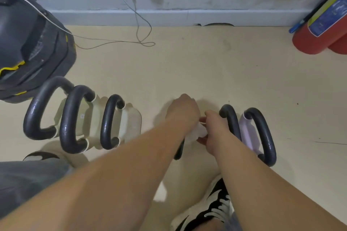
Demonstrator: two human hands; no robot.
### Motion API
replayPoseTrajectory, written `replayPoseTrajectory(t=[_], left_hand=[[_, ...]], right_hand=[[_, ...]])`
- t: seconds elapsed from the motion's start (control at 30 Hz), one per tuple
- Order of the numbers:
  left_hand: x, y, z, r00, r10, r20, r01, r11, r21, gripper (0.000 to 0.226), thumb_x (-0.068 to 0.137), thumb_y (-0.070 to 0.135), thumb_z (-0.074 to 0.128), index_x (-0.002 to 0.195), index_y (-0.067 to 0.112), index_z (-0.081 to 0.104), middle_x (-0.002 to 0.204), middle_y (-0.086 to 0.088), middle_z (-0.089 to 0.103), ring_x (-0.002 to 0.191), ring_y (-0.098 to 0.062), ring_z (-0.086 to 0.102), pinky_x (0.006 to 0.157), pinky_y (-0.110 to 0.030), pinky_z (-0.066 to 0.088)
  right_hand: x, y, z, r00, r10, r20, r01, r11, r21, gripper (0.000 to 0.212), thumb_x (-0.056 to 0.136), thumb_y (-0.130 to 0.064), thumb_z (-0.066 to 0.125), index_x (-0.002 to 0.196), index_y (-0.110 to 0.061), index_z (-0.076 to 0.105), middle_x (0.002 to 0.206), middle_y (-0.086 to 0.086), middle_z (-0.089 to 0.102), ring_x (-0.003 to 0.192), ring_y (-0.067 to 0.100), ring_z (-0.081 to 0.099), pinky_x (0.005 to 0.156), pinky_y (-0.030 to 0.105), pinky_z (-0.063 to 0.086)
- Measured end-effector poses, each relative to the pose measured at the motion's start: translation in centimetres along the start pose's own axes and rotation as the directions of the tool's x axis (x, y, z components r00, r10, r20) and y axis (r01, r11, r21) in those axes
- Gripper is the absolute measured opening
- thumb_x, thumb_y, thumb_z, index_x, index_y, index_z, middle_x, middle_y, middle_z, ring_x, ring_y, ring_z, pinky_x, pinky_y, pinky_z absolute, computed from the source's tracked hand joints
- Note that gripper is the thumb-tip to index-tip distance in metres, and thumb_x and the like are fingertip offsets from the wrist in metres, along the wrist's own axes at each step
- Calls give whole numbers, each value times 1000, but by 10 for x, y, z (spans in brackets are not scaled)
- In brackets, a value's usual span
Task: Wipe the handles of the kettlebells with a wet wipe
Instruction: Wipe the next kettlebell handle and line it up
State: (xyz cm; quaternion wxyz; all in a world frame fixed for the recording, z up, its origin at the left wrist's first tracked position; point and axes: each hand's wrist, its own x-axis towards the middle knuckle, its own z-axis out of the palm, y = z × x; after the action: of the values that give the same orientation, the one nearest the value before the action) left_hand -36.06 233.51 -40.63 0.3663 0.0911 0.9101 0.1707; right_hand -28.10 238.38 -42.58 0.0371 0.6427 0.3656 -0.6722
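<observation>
Altogether six kettlebells stand in a row on the beige floor (187, 65), each with a black loop handle. Three cream-bodied ones are grouped on the left (73, 118), well apart from the two on the right, of which the outer one has a lilac body (247, 133). The sixth sits between the groups, mostly hidden under the arms; only the lower end of its handle (178, 153) shows beneath the left forearm.

The left hand (185, 111) is knuckles-up, its fingers curled over the top of that sixth handle; the fingertips themselves are hidden. The right hand (213, 133) is just beside it, thumb and fingers pinching the one wet wipe (199, 131), a crumpled white piece lying between the two hands against the hidden handle.

A grey backpack (28, 47) with yellow trim stands at the far left, and one thin white cable (139, 30) runs from it across the floor and up the wall. Two red fire extinguishers (317, 41) lean in the right corner. Two black-and-white shoes show, one at the bottom (210, 210), one at the left (40, 155).
</observation>
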Motion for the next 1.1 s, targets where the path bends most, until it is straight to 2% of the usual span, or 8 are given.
replayPoseTrajectory(t=[0.1, 0.23, 0.37, 0.6, 0.73, 0.83, 0.93, 1.1], left_hand=[[-43, -36, 25, 971, 169, -166, -189, 976, -110, 52, 103, 26, 34, 152, 37, 20, 115, -4, 51, 98, -29, 61, 81, -42, 51], [-80, -85, 56, 930, 294, -221, -315, 947, -63, 77, 107, 24, 37, 146, 53, -23, 117, 3, 45, 93, -15, 54, 85, -29, 49], [-72, -67, 39, 941, 298, -160, -312, 948, -68, 71, 107, 32, 33, 151, 54, -18, 128, 4, 51, 97, -11, 54, 82, -29, 45], [15, -11, 0, 995, 56, 85, -63, 995, 81, 34, 104, 17, 40, 133, 6, 53, 116, -11, 57, 113, -31, 59, 90, -38, 49], [-26, -34, 21, 975, 202, -91, -204, 979, -9, 42, 102, 18, 39, 143, 21, 32, 112, -8, 53, 89, -25, 55, 71, -35, 42], [-69, -81, 49, 913, 355, -201, -369, 929, -37, 69, 103, 12, 43, 156, 25, 2, 131, -15, 48, 103, -27, 55, 81, -31, 45], [-85, -104, 67, 926, 329, -184, -315, 944, 101, 82, 107, 20, 37, 148, 38, -32, 130, -3, 39, 94, -14, 47, 79, -21, 40], [-67, -69, 31, 937, 335, -101, -345, 932, -112, 69, 106, 31, 34, 152, 53, -14, 132, 3, 50, 97, -16, 54, 83, -28, 41]], right_hand=[[-4, 0, 2, 1000, -2, 19, 3, 999, -54, 32, 95, -33, 58, 109, -6, 70, 97, 13, 75, 82, 28, 69, 79, 40, 57], [-5, 4, 2, 998, 42, 49, -39, 997, -62, 36, 101, -36, 55, 108, -5, 70, 109, 16, 75, 105, 33, 70, 85, 44, 57], [-10, 8, 3, 996, 43, 79, -40, 999, -34, 36, 99, -36, 57, 109, -5, 70, 109, 16, 75, 106, 35, 71, 95, 49, 57], [-21, 7, 4, 998, 13, 55, -15, 999, 47, 27, 98, -35, 58, 97, -12, 70, 103, 12, 77, 99, 28, 72, 94, 48, 57], [-23, -2, 2, 998, -18, 56, 18, 1000, -3, 20, 100, -20, 53, 86, -11, 65, 89, 9, 70, 80, 24, 64, 70, 35, 50], [-23, -2, 2, 999, -23, 47, 27, 996, -87, 22, 97, -17, 53, 103, -4, 70, 87, 12, 67, 81, 27, 61, 85, 43, 57], [-26, 1, 2, 997, -42, 61, 52, 982, -184, 21, 98, -18, 53, 101, -7, 70, 88, 10, 68, 83, 27, 61, 92, 44, 56], [-34, 5, 2, 994, -56, 94, 75, 975, -209, 21, 94, -20, 55, 95, -6, 71, 102, 18, 77, 96, 34, 74, 96, 51, 58]])
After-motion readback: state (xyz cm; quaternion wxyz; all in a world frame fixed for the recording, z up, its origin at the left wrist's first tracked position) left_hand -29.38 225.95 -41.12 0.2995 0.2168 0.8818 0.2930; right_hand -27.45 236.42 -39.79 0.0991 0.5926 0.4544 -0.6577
